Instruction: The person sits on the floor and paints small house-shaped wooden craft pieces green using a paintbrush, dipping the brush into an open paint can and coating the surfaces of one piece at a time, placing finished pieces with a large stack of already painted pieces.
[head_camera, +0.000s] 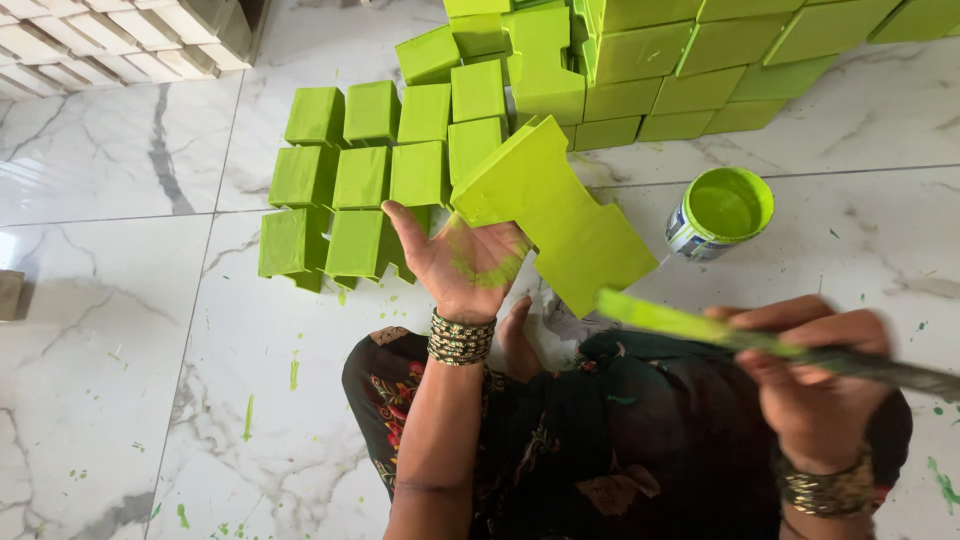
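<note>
Green-smeared left hand (465, 262) lies open, palm up, under a painted block (550, 215); right hand (815, 375) grips a brush (700, 328).

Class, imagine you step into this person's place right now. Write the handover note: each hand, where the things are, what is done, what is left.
Left hand: open, palm up, smeared with green paint, balancing a green I-shaped block on its fingers.
Right hand: closed around a paint-coated brush, its tip pointing toward the block.
Open can of green paint stands on the marble floor to the right of the block.
Done: rows of painted green blocks lie on the floor ahead, more stacked behind.
Left: the held block looks fully green on top; its underside is hidden. A stack of unpainted pale blocks sits top left.
</note>
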